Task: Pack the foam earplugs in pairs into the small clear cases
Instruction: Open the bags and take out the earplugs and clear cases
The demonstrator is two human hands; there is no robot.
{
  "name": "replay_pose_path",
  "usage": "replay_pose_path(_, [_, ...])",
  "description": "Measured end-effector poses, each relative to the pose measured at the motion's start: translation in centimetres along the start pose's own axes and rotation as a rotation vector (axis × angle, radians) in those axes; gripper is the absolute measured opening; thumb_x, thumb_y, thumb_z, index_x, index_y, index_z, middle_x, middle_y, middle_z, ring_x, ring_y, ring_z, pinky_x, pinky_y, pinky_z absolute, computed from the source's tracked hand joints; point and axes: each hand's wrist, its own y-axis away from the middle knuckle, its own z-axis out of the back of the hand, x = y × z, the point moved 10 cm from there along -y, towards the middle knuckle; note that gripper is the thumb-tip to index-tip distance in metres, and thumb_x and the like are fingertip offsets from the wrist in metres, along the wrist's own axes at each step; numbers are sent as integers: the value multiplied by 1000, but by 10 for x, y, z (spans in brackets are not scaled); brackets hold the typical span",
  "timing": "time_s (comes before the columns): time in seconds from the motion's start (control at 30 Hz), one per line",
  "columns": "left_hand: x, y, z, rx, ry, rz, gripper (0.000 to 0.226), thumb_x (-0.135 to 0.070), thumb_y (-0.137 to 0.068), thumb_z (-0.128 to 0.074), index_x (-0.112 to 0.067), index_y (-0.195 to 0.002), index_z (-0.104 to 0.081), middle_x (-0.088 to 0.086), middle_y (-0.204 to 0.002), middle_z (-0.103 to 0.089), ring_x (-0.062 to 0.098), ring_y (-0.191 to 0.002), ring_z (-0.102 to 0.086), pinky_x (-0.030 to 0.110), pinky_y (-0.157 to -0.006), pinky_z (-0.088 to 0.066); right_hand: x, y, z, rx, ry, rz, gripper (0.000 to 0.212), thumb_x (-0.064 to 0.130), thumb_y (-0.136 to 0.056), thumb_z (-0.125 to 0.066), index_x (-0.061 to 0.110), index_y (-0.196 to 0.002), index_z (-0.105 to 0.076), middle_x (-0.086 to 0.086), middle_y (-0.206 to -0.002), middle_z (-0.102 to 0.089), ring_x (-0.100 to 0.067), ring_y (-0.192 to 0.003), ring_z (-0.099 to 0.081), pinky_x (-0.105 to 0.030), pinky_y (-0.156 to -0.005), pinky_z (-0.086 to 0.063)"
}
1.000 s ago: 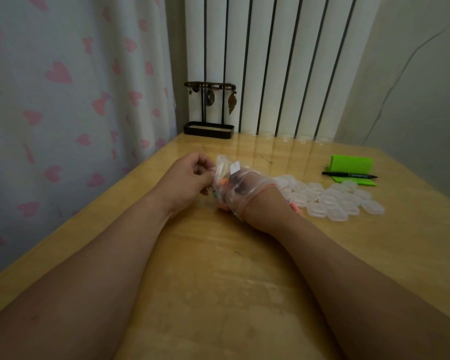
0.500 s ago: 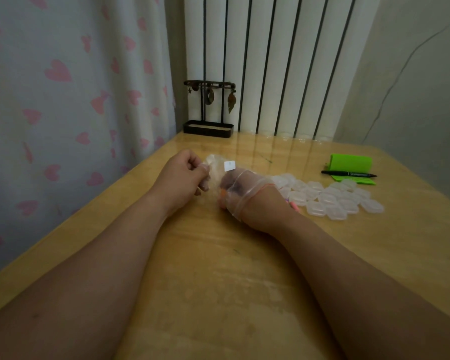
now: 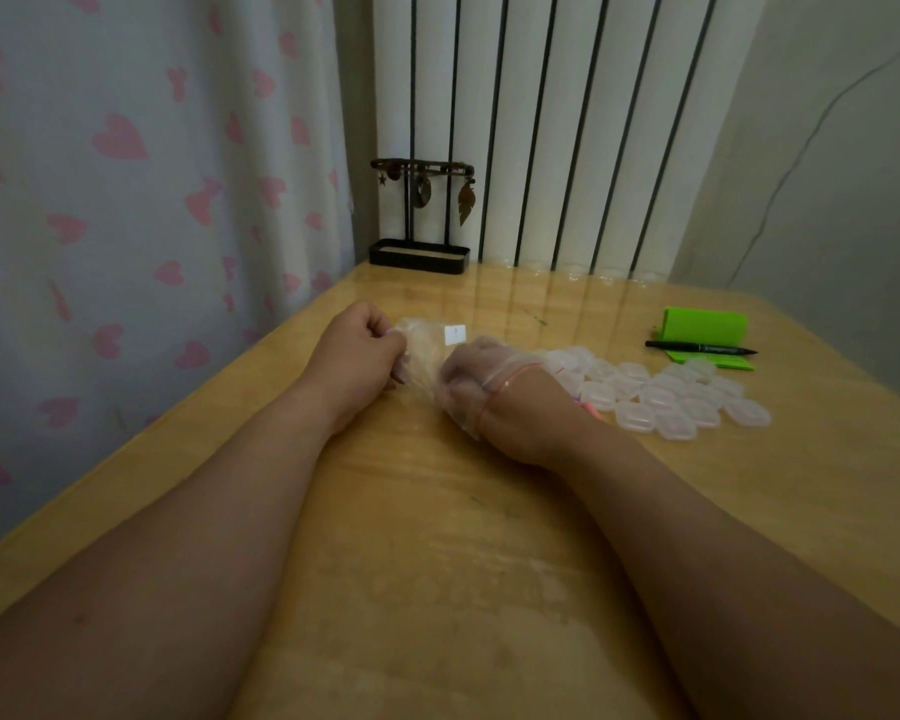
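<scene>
White curtain [image 3: 126, 200] scattered with pink hearts; the desk [image 3: 437, 511] is glossy honey-yellow wood grain. The pad [image 3: 705, 324] is bright green, the pen [image 3: 697, 348] black, the small cases [image 3: 661, 397] milky clear

**A:** What kind of place is this?
**B:** A home. Looks like a bedroom corner with a desk.
**A:** Basis?
**B:** Curtain [image 3: 126, 200] with pink hearts all down the left side. Small black jewellery stand [image 3: 421, 215] with earrings hanging off it, at the far edge of the surface [image 3: 437, 511]. The surface is glossy, wood-coloured and pushed into the corner.
**A:** Anything office-like?
**B:** Only a green pad [image 3: 705, 324] with a black pen [image 3: 700, 348] lying just in front of it.
**A:** Background?
**B:** White vertical slats [image 3: 541, 122] with dark gaps behind the desk. Could be a blind or a radiator, can't tell. Plain painted wall [image 3: 853, 226] on the right. Dim indoor light.
</scene>
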Motion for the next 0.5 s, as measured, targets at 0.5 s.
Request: replay_pose_path(0.5, [2, -2, -4, 50, 1, -5, 22, -22, -106, -66, -2, -96, -68, 8, -78, -70, 15, -63, -62, 30, -60, -46, 12, 3, -2, 100, 186, 50, 30, 41, -108, -52, 28, -127, -72, 1, -122, -66, -19, -106, -65, -35, -90, -57])
